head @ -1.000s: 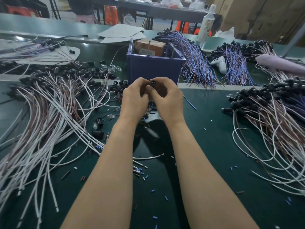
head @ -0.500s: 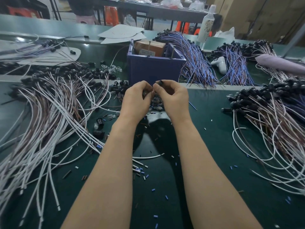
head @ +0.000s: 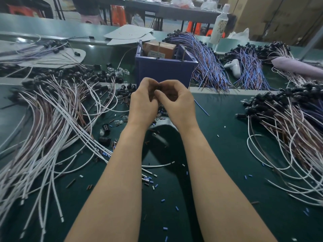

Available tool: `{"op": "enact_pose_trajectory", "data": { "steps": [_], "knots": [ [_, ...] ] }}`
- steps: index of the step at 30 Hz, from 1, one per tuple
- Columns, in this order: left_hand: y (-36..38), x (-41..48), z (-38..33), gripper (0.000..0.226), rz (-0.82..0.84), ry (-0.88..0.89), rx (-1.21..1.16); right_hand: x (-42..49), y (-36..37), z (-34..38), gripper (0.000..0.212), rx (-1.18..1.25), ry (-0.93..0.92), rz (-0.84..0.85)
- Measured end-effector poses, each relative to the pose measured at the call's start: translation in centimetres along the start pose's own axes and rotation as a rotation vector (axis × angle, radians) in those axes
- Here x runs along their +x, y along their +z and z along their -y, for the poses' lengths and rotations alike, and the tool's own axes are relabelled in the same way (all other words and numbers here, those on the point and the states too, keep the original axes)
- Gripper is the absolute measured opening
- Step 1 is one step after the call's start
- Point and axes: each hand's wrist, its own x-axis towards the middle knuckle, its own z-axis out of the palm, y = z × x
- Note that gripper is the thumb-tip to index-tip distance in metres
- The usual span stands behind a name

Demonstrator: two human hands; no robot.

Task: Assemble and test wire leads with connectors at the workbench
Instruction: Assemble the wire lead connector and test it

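Green workbench (head: 227,137), left hand (head: 143,105) and right hand (head: 176,103) curled close, fingertips jointly pinching small dark connector (head: 159,87)

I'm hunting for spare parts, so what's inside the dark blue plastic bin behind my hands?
A brown cardboard box with a pale label sits in the dark blue plastic bin, plus two thin upright rods. The bin's front wall hides everything lower down.

Factory assembly workshop: green surface (head: 236,145) heaped with wire-lead bundles (head: 52,119), blue parts bin (head: 164,72), cardboard cartons (head: 279,14) behind.
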Motion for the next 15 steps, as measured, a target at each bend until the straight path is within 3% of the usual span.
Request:
{"op": "enact_pose_trajectory", "data": {
  "steps": [8,15],
  "knots": [
    [-0.18,0.18,0.27,0.036,0.002,-0.062,-0.051,-0.12,0.27,0.29,0.031,-0.086,-0.010,0.010],
    [-0.16,0.30,0.45,0.021,0.007,-0.065,-0.139,-0.27,0.28,0.06,0.027,-0.134,0.016,-0.072]
  ]
}}
